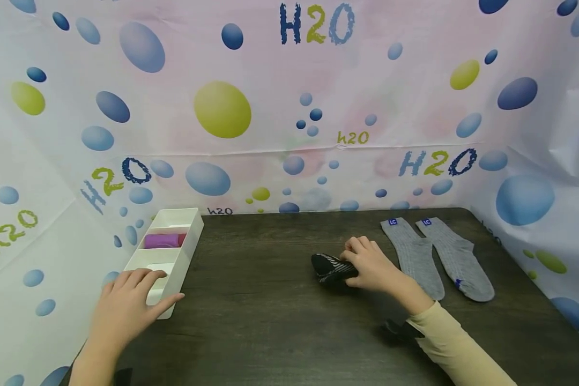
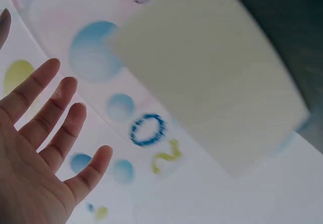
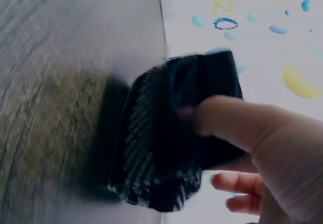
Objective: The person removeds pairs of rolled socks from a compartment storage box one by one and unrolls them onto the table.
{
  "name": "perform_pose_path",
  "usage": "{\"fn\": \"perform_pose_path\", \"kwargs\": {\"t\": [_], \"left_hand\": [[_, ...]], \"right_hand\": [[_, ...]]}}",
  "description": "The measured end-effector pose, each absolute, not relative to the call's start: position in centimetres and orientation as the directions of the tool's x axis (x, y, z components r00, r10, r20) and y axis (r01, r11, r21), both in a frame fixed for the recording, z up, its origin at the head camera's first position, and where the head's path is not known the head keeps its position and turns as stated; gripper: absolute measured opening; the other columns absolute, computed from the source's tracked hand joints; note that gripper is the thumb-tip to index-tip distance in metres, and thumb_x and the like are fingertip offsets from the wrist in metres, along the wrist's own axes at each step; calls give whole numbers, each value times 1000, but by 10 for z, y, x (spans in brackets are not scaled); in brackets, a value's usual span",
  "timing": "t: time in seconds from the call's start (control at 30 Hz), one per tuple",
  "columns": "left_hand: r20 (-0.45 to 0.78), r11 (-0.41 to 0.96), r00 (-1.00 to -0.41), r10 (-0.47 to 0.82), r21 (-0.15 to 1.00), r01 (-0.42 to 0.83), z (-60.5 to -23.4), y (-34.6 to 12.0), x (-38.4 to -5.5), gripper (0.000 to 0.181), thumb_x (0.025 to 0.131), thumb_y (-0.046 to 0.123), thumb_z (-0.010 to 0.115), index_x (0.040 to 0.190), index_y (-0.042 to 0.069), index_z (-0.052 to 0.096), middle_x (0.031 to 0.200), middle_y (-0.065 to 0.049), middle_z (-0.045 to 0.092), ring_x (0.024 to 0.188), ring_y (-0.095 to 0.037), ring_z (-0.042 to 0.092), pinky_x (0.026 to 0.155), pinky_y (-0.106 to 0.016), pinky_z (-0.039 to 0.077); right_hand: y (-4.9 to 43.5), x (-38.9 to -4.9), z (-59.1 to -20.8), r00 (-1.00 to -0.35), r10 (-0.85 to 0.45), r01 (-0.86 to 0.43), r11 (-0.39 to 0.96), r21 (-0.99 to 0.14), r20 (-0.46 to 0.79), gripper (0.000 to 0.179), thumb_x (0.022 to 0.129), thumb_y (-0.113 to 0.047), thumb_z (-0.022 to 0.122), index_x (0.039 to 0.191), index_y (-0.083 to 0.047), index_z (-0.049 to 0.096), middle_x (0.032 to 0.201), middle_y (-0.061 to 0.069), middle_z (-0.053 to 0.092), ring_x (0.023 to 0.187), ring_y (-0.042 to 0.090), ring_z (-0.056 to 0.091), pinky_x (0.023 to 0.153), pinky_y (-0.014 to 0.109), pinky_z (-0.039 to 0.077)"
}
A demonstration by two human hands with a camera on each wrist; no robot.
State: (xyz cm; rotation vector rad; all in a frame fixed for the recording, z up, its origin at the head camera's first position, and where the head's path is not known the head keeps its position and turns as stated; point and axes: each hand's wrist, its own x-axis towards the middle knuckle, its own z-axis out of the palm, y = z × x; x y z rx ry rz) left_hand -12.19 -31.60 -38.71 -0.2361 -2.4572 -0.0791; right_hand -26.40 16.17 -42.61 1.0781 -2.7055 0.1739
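My right hand (image 1: 373,268) pinches a folded black sock (image 1: 332,268) with a white striped pattern, near the middle of the dark table. In the right wrist view the thumb presses into the dark folds of the sock (image 3: 151,138), and its lower side is close to the tabletop. At the left stands a white divided box (image 1: 196,236), with a rolled purple sock (image 1: 161,240) in one compartment. Over the near end of the box is my left hand (image 1: 127,311), its fingers spread and holding nothing. In the left wrist view, the fingers are apart from the blurred box wall (image 2: 212,67).
Two grey socks (image 1: 412,257) with small blue marks lie flat side by side on the right of the table (image 1: 251,321). A small dark object (image 1: 395,328) is partly hidden by the right forearm. A printed sheet (image 1: 280,107) hangs behind the table.
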Motion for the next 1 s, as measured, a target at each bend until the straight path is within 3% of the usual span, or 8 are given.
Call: {"fn": "perform_pose_path", "kwargs": {"t": [0.1,0.2,0.43,0.5,0.73,0.83,1.0], "left_hand": [[620,971,-759,200,-24,236,-381,-301,-129,74,74,82,54,97,14,70,96,-8,67,95,-33,59,77,-56,44],[594,959,-767,243,-27,283,-375,-284,-139,71,75,80,56,98,13,70,97,-7,66,98,-31,58,81,-55,44],[604,909,-710,362,-59,413,-364,-243,-164,79,83,82,36,101,13,71,97,-5,65,97,-30,58,83,-53,45],[590,899,-708,389,-75,431,-360,-231,-171,78,83,82,37,103,15,71,100,-4,65,98,-29,58,83,-51,45],[553,852,-688,471,-82,517,-356,-186,-190,57,77,65,69,108,18,70,106,-2,64,103,-26,57,92,-49,45],[560,819,-653,509,-81,569,-359,-167,-196,52,74,61,73,107,20,70,105,0,64,103,-24,58,93,-49,45],[555,766,-602,574,-104,635,-367,-139,-203,49,77,62,70,105,23,69,104,3,63,103,-20,57,92,-46,46]], "right_hand": [[168,-262,-426,-722,-660,-686,721,-95,208,55,72,-44,83,115,-15,67,113,6,48,101,25,41,79,38,33],[173,-260,-423,-733,-661,-680,718,-150,159,67,71,-53,81,124,-15,65,117,6,47,104,26,40,80,39,32],[178,-258,-415,-735,-674,-674,713,-193,75,86,69,-60,79,137,-13,56,123,7,45,111,28,39,82,41,31],[179,-257,-414,-732,-679,-674,711,-201,53,91,69,-62,78,140,-12,53,126,9,45,113,30,39,83,42,31],[180,-260,-415,-729,-683,-673,704,-228,43,92,73,-66,72,142,-9,51,131,11,44,117,32,38,86,45,32],[179,-262,-416,-726,-684,-680,698,-225,73,88,75,-64,72,140,-9,53,129,10,46,115,31,39,85,45,32],[178,-262,-417,-733,-672,-677,704,-213,108,78,77,-60,72,137,-12,57,128,10,48,117,31,40,86,47,34]]}}
